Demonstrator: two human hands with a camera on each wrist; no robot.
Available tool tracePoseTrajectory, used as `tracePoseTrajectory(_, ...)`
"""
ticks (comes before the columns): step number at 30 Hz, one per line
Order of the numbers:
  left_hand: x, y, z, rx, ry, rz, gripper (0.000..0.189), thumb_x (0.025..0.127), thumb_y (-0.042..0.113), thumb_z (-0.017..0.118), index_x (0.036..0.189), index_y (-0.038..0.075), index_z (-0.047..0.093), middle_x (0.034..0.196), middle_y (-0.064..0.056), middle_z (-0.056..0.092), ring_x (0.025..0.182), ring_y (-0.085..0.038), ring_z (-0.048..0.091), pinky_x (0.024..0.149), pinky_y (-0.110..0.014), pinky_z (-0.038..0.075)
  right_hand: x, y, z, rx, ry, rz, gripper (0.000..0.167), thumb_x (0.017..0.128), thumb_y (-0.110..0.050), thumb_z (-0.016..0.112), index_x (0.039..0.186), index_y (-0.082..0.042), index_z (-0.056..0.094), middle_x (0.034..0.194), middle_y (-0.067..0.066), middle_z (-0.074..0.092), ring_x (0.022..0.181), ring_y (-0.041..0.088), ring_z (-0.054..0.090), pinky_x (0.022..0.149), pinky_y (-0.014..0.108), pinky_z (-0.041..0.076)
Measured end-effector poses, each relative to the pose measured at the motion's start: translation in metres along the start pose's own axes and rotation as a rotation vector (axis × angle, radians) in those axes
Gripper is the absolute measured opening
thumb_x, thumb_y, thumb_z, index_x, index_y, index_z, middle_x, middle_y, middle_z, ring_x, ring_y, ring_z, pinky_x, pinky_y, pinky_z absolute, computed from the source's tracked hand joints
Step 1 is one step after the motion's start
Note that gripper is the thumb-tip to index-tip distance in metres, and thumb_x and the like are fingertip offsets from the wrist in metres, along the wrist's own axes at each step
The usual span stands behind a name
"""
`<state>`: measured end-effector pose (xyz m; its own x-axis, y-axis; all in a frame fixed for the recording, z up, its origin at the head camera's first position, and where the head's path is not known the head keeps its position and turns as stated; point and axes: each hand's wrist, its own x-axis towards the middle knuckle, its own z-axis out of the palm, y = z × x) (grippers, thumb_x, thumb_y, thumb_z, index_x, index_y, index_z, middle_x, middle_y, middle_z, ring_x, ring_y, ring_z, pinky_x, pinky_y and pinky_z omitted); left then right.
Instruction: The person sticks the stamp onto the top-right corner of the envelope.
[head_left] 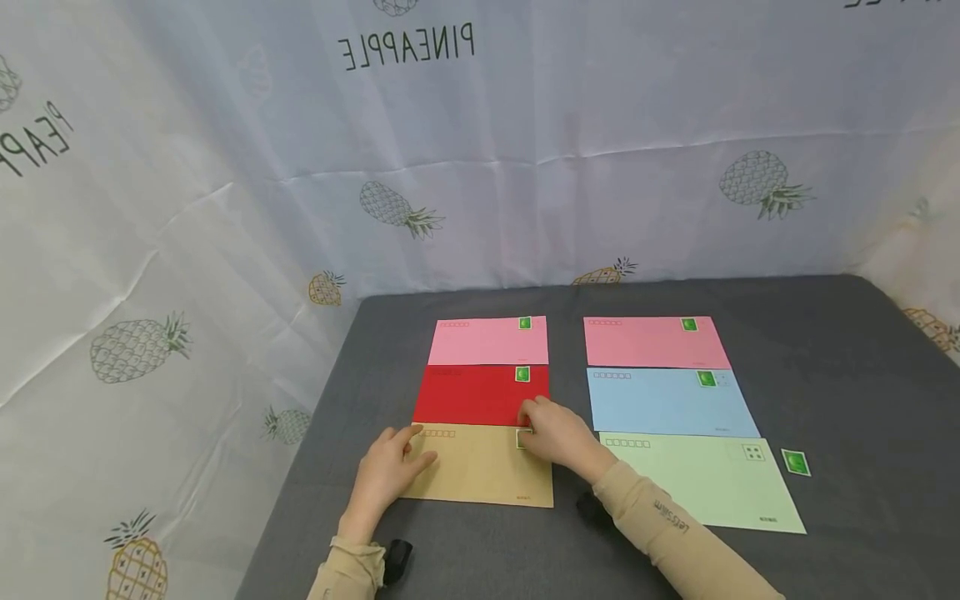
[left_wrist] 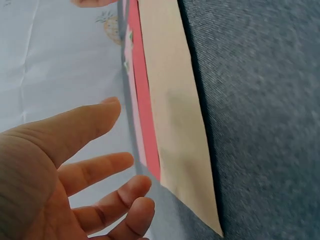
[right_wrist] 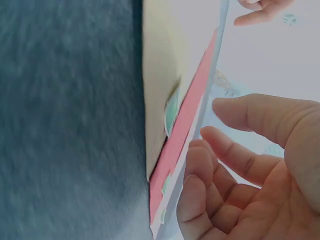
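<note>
A tan envelope (head_left: 480, 471) lies in front, with a green stamp (right_wrist: 171, 114) at its upper right corner, one side slightly raised. Over that corner is my right hand (head_left: 558, 433), partly covering the stamp in the head view. Its thumb and loosely bent fingers are apart in the right wrist view, with nothing between them. My left hand (head_left: 390, 471) is at the tan envelope's left end, fingers spread and empty. Beyond lie a red envelope (head_left: 472, 396) and a pink envelope (head_left: 487, 343), each with a green stamp at upper right.
To the right, a second column holds a pink envelope (head_left: 645, 343) and a blue envelope (head_left: 667, 404), both stamped, and a light green envelope (head_left: 697, 479) without a stamp. A loose green stamp (head_left: 796, 462) lies beside it on the dark grey table (head_left: 870, 383). Pineapple-print cloth hangs behind.
</note>
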<state>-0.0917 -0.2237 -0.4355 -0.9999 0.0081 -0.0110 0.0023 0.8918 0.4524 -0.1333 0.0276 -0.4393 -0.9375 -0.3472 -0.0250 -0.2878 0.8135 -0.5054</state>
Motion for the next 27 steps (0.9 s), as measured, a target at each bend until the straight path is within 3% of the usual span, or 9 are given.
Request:
tracePoseTrajectory(6, 0.004, 0.008, 0.001, 0.009, -0.011, 0.048, 0.044, 0.078, 0.031, 0.072, 0.115, 0.009, 0.064, 0.089, -0.008, 0.059, 0.075, -0.016, 0.054, 0.06, -0.034, 0.042, -0.001, 0.008, -0.012, 0.056, -0.005, -0.024, 0.011, 0.082, -0.018, 0.069, 0.088, -0.011, 0.063, 0.068, -0.004, 0.05, 0.058, 0.009, 0.045, 0.05, 0.023, 0.038)
tracePoseTrajectory(15, 0.012, 0.022, 0.009, 0.003, 0.023, 0.209, 0.039, 0.078, 0.029, 0.072, 0.112, 0.011, 0.066, 0.086, -0.005, 0.058, 0.073, -0.011, 0.052, 0.06, -0.026, 0.038, -0.007, 0.033, -0.022, 0.124, 0.024, -0.127, 0.012, 0.083, -0.019, 0.069, 0.092, -0.011, 0.064, 0.077, -0.006, 0.058, 0.064, 0.006, 0.049, 0.057, 0.02, 0.043)
tracePoseTrajectory(20, 0.015, 0.038, 0.017, -0.019, 0.016, 0.274, 0.039, 0.079, 0.03, 0.071, 0.113, 0.01, 0.066, 0.087, -0.005, 0.059, 0.073, -0.01, 0.051, 0.061, -0.024, 0.039, -0.016, 0.049, -0.03, 0.155, 0.018, -0.146, 0.013, 0.084, -0.02, 0.067, 0.094, -0.013, 0.065, 0.081, -0.008, 0.059, 0.069, 0.005, 0.05, 0.061, 0.02, 0.045)
tracePoseTrajectory(27, 0.021, 0.067, 0.025, -0.071, -0.057, 0.316, 0.041, 0.082, 0.032, 0.068, 0.117, 0.012, 0.064, 0.093, -0.006, 0.06, 0.072, -0.008, 0.046, 0.062, -0.021, 0.037, -0.027, 0.067, -0.045, 0.191, -0.032, -0.158, 0.021, 0.087, -0.023, 0.065, 0.103, -0.011, 0.064, 0.091, -0.007, 0.062, 0.08, 0.005, 0.054, 0.069, 0.022, 0.048)
